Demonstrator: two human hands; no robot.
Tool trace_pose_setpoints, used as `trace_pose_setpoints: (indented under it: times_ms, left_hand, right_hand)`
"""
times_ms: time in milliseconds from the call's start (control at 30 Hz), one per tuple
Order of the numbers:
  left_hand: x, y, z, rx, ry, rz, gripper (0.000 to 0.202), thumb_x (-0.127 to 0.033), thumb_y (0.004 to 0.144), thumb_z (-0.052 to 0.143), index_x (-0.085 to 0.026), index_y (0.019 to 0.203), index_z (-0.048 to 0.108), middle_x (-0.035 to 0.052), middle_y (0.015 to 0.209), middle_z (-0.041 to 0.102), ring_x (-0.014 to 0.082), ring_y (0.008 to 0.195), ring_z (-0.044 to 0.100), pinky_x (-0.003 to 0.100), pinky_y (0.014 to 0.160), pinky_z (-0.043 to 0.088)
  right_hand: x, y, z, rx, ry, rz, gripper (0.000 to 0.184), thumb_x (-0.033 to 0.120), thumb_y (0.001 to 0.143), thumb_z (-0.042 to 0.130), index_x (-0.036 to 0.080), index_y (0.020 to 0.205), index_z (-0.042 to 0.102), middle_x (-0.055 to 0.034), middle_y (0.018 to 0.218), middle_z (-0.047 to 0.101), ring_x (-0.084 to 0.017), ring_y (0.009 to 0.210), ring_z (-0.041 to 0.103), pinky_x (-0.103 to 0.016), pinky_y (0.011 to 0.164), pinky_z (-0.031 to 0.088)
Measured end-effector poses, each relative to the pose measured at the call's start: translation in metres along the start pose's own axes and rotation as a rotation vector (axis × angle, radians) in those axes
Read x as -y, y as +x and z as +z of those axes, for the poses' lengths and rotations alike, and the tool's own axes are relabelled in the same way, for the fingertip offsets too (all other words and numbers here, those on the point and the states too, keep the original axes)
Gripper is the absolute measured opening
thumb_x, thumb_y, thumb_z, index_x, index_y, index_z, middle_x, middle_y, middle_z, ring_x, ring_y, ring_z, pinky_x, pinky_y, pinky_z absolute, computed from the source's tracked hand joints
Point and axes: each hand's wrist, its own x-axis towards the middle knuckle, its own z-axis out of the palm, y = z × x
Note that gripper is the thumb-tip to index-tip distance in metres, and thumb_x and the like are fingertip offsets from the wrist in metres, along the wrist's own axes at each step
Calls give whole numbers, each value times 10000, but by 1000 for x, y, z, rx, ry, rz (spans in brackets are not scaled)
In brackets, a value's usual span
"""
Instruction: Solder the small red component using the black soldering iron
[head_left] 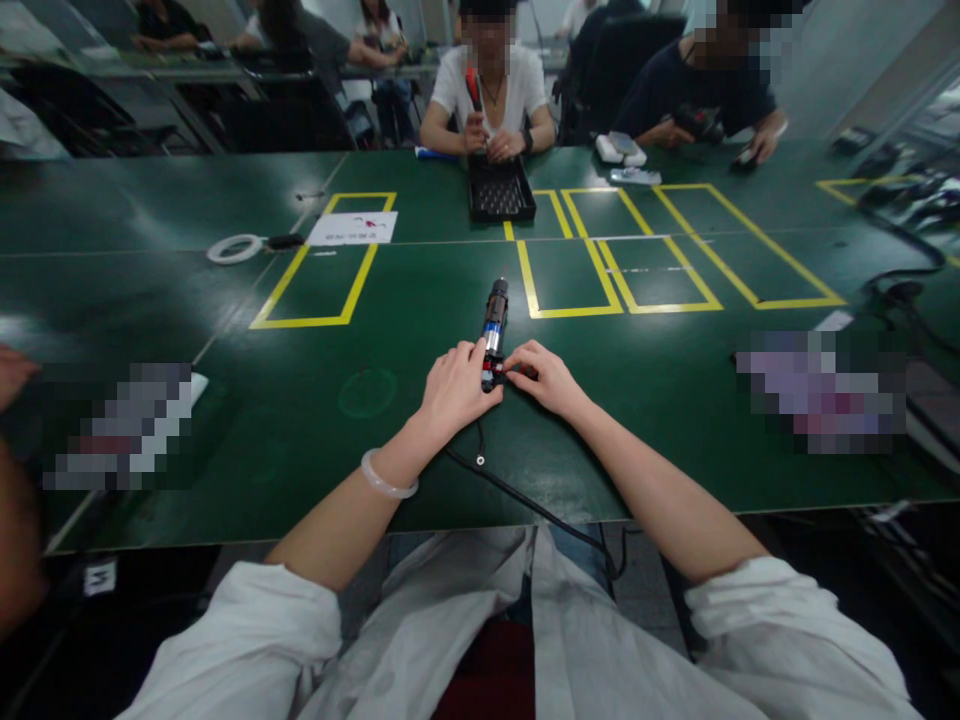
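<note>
A slim dark cylindrical tool (495, 310), like the inside of an electric screwdriver with a blue and silver motor section, lies on the green table and points away from me. My left hand (457, 385) is closed around its near end, thumb below and fingers along the left side. At the right of that end, my right hand (544, 375) pinches at small red and black parts; what lies between its fingertips is too small to name. A black cable (525, 497) runs from under my left hand over the table edge. A short wire with a ring terminal (480, 459) hangs beside it.
Yellow tape outlines (300, 324) mark the green table (420, 290). A white paper (352, 228) and a white ring-shaped roll (235, 249) lie at far left. Across the table, a person works over a black tray (502, 190). Blurred flat objects lie left and right.
</note>
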Motion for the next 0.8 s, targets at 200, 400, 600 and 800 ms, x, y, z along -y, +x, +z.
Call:
trace_pose_setpoints:
  times_ms: [200, 400, 600, 800]
  left_hand:
    - [-2, -2, 2, -33, 26, -21, 615, -418, 823, 621, -159, 1360, 470, 163, 1198, 549, 330, 1071, 551, 418, 867, 468]
    - [-4, -3, 1, -24, 38, -17, 621, -409, 831, 609, -144, 1373, 464, 169, 1191, 546, 329, 1068, 544, 418, 861, 466]
    - [-6, -3, 0, -24, 77, -26, 616, -426, 845, 608, -152, 1378, 467, 157, 1178, 553, 310, 1070, 543, 395, 888, 447]
    - [-9, 1, 2, -34, 100, -55, 637, -509, 901, 549, -137, 1409, 453, 168, 1178, 547, 318, 1086, 532, 403, 902, 419]
  right_hand:
    - [4, -2, -1, -11, -10, -2, 105, 210, 885, 604, 202, 950, 686, -61, 941, 624, -182, 825, 586, -320, 778, 478]
    - [8, -1, -2, -23, -22, 15, 106, 193, 871, 603, 192, 942, 682, -68, 926, 660, -191, 823, 598, -322, 770, 470]
    - [11, -1, -2, -49, 9, 69, 100, 207, 849, 604, 186, 926, 663, -28, 845, 680, -142, 676, 574, -275, 688, 459]
    - [15, -2, -1, -108, 63, 115, 117, 219, 854, 578, 179, 931, 656, -22, 823, 716, -127, 642, 594, -250, 645, 461]
